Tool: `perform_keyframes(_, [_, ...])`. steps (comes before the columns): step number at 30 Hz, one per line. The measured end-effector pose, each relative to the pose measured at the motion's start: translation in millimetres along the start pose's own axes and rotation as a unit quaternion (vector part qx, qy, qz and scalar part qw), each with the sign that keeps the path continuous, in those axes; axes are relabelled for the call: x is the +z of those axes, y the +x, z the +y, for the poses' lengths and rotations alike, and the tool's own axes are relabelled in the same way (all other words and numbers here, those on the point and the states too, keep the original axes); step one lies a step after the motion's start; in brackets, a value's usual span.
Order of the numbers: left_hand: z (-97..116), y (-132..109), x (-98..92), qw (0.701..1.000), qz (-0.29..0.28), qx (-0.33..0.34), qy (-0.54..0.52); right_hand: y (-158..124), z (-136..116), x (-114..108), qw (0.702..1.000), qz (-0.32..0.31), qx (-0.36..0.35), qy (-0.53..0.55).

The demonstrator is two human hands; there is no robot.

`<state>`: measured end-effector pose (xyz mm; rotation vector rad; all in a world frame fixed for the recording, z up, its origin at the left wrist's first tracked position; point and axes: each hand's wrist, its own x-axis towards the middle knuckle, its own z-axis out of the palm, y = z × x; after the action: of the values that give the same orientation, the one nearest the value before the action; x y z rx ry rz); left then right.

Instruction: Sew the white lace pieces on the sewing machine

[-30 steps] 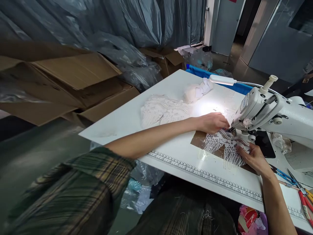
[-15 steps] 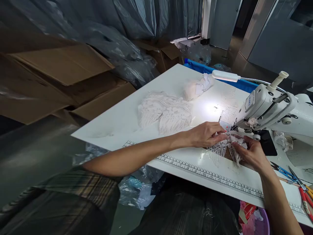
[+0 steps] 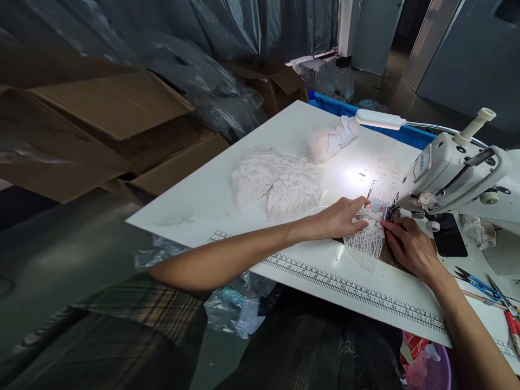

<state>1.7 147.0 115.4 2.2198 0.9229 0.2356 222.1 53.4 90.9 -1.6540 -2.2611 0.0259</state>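
Observation:
A white fringed lace piece (image 3: 365, 246) lies flat on the sewing machine's bed, its top edge beside the presser foot (image 3: 389, 212). My left hand (image 3: 339, 218) rests at its left side, thumb and index finger spread apart on the lace. At the lace's right edge, close below the presser foot, my right hand (image 3: 412, 246) pinches the border, with the other fingers curled. The white sewing machine (image 3: 442, 168) stands over this spot. Another lace strip (image 3: 384, 187) extends behind the needle area.
Folded lace pieces (image 3: 280, 184) and a pale fabric bundle (image 3: 331, 142) lie on the white table (image 3: 190, 216). A lamp (image 3: 379, 118) lights the work. To the right are a black phone (image 3: 450, 235), blue snips (image 3: 477, 283) and scissors (image 3: 501, 295). Cardboard boxes (image 3: 114, 108) stand left.
The lace, bunched between both hands before, now lies flatter with its fringe hanging straight. My left thumb and index finger have spread apart. My right hand has moved to the lace's right edge.

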Motion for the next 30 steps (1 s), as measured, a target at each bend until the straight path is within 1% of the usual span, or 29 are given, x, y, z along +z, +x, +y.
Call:
perform_keyframes(2, [2.0,1.8,-1.4,1.0,0.016,-0.013,0.004,0.1,3.5,4.7,0.999,0.0,-0.016,-0.034])
perform_keyframes(4, [1.5,2.8,-3.6,1.0,0.019,-0.016,0.0,0.0,5.4,8.1,0.999,0.0,-0.008,-0.032])
perform_keyframes(7, [-4.2,4.3,-6.9,0.999,0.013,-0.026,-0.019,-2.4,6.9,10.2,0.999,0.006,0.018,0.029])
perform_keyframes(10, [-11.5,7.5,-9.3,0.998,0.012,-0.046,-0.048,-6.5,7.2,10.0,0.993,0.025,0.049,0.101])
perform_keyframes(12, [-14.8,10.2,-10.7,0.995,0.007,-0.062,-0.073,-8.8,6.9,9.5,0.99,0.039,0.054,0.126])
perform_keyframes(17, [-15.4,14.2,-11.9,0.989,-0.002,-0.089,-0.115,-10.9,6.1,9.7,0.991,0.043,-0.002,0.124])
perform_keyframes(19, [-14.5,14.2,-10.9,0.988,-0.007,-0.097,-0.123,-11.4,6.3,11.3,0.993,0.039,-0.014,0.113])
perform_keyframes(25, [-13.4,12.3,-6.8,0.99,0.02,-0.088,-0.105,-13.6,9.1,17.1,0.994,0.043,-0.015,0.095])
perform_keyframes(30, [-10.4,12.2,-8.7,0.989,0.018,-0.103,-0.105,-13.8,4.5,7.9,0.991,0.042,-0.014,0.127])
